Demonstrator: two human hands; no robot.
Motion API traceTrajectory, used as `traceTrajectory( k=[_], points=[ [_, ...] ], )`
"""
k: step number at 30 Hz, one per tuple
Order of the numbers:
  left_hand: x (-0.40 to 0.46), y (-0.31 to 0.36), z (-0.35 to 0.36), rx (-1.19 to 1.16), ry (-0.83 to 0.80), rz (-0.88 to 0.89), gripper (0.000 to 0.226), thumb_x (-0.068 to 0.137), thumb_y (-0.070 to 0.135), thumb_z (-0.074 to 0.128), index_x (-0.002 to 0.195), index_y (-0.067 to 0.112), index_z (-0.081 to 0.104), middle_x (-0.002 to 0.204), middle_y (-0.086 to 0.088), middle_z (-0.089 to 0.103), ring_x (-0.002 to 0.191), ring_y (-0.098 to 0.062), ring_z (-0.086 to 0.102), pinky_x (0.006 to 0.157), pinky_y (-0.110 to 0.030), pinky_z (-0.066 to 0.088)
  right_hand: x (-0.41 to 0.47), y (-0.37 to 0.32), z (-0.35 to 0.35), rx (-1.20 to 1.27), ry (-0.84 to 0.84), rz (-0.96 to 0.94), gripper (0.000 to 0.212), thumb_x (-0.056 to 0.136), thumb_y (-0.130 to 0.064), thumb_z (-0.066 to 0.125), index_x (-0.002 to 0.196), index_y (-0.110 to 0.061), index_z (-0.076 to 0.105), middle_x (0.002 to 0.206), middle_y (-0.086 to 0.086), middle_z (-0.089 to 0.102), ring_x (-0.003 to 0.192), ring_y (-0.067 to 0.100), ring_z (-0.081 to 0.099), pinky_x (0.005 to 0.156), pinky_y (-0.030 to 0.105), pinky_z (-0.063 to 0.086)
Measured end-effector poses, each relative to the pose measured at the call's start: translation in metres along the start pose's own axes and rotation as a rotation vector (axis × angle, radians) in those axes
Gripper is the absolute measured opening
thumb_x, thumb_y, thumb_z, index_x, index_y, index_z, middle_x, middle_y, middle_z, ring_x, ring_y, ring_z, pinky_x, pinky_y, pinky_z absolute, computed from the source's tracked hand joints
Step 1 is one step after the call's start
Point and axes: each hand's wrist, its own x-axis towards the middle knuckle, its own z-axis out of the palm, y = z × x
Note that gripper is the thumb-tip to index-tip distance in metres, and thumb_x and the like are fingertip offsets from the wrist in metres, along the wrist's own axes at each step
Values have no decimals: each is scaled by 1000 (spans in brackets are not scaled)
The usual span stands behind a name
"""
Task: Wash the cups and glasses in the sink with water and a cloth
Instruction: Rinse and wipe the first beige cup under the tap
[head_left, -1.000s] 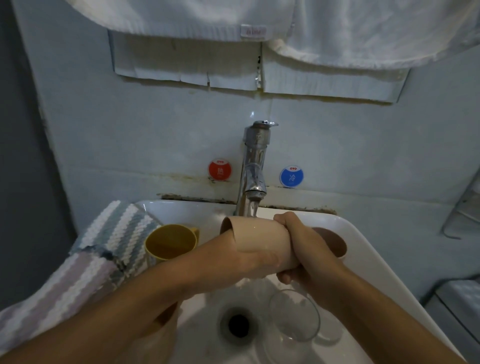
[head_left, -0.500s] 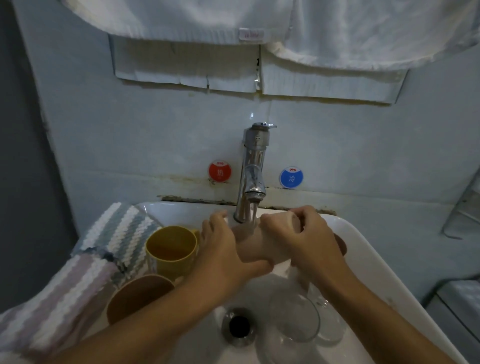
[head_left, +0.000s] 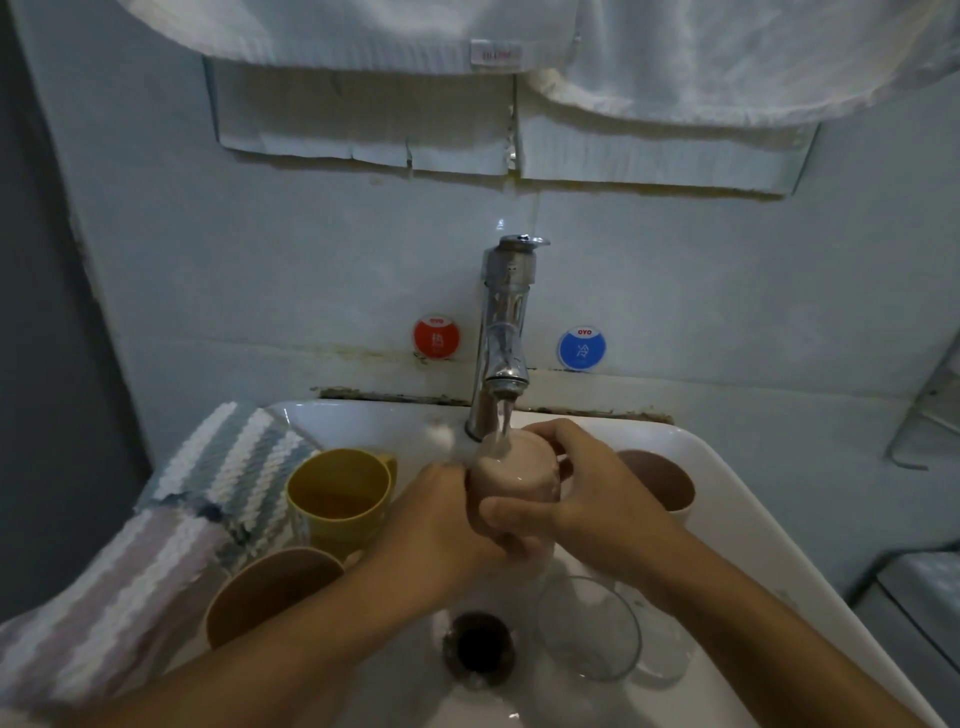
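- Two hands on one pink cup (head_left: 511, 475), held bottom-up under the chrome faucet (head_left: 505, 332); water stream lands on its base.
- My right hand (head_left: 587, 499): fingers curled over the cup's far side, thumb wrapped across the near side, firm grip.
- My left hand (head_left: 441, 525): pressed to the cup's left side, fingers hidden behind it; I can't tell how far they curl.
- Cup sits above the white sink (head_left: 753, 519) basin, just behind the drain (head_left: 478, 647).
- Yellow mug (head_left: 337, 493) upright at the sink's left, liquid inside.
- Brown cup (head_left: 270, 592) in front of the yellow mug, partly behind my left forearm.
- Another brown cup (head_left: 660, 480) at the right, behind my right hand.
- Clear glass (head_left: 589, 629) lying in the basin right of the drain, under my right forearm.
- Striped cloth (head_left: 156, 535) draped over the sink's left rim, touching the yellow mug.
- Red sticker (head_left: 436, 336) left of faucet, blue sticker (head_left: 582, 348) right, both on the wall.
- White towels (head_left: 675, 57) hang across the top.
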Motion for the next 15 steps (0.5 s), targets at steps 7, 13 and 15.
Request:
traceTrajectory(
  k=[7, 13, 15],
  points=[
    [0, -2, 1, -83, -27, 11, 76, 51, 48, 83, 121, 33, 59, 110, 10, 69, 100, -9, 67, 86, -35, 58, 4, 6, 1, -31, -19, -56, 72, 64, -37, 89, 123, -42, 49, 122, -13, 56, 100, 1, 54, 65, 11, 43],
    [1, -4, 1, -68, 44, -3, 72, 64, 26, 86, 124, 31, 46, 114, 13, 60, 103, -6, 60, 90, -35, 56, 2, 1, -1, 13, -73, -80, 58, 73, -28, 85, 116, -43, 50, 109, -23, 59, 91, -10, 57, 60, 5, 45],
    [1, -4, 0, -67, 43, -2, 68, 67, 25, 85, 122, 33, 46, 115, 12, 60, 103, -7, 60, 90, -37, 56, 2, 1, -2, 40, -88, -93, 50, 76, -24, 82, 110, -43, 50, 101, -26, 58, 85, -23, 53, 60, -1, 42]
  ],
)
